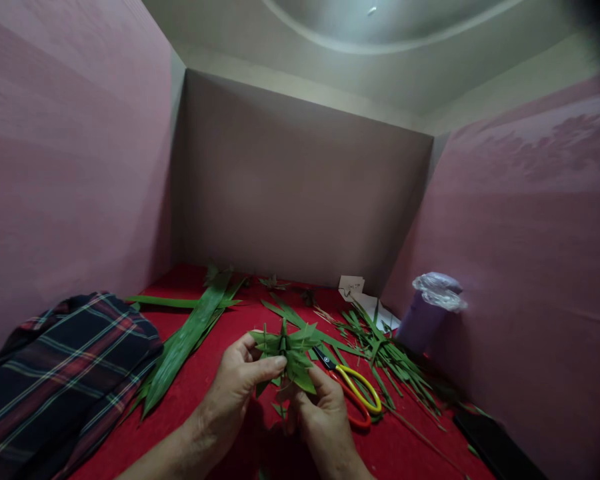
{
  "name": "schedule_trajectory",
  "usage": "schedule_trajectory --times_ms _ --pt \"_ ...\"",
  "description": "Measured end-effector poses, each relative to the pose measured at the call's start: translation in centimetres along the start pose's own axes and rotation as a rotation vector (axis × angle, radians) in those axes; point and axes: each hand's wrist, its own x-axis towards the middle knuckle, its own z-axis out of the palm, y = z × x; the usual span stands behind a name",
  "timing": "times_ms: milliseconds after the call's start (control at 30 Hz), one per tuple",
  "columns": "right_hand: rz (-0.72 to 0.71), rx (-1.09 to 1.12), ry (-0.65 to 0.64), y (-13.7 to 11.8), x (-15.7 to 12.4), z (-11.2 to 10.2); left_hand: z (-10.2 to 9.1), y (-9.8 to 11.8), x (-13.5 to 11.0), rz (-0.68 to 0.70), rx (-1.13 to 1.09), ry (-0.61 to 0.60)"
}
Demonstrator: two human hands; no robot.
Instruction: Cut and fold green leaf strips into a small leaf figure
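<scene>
Between both hands is a woven leaf piece (295,348), green with pointed tips spreading outward and a dark rolled bit upright at its middle. My left hand (237,373) grips it from the left, thumb pressed near the centre. From below and to the right, my right hand (323,407) pinches its lower edge; the fingertips are partly hidden. A pair of scissors (353,387), with one yellow and one red handle, lies just right of the piece, close to my right hand.
Long broad leaves (193,347) lie to the left beside a dark plaid cloth (75,373). Cut leaf strips (390,360) are heaped on the right of the red cloth (180,413). Behind them are white paper cards (353,285), a purple cylinder (425,317) and a black flat object (497,447).
</scene>
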Motion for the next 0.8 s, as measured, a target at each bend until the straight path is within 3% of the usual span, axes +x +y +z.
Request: schedule_trajectory --times_ms 200,800 --pt "-0.001 -0.003 -0.008 0.05 -0.26 0.07 -0.72 -0.96 0.47 0.048 0.017 -0.058" --pt "0.013 0.01 0.008 0.06 -0.31 0.07 -0.07 -0.28 0.02 0.014 0.016 -0.016"
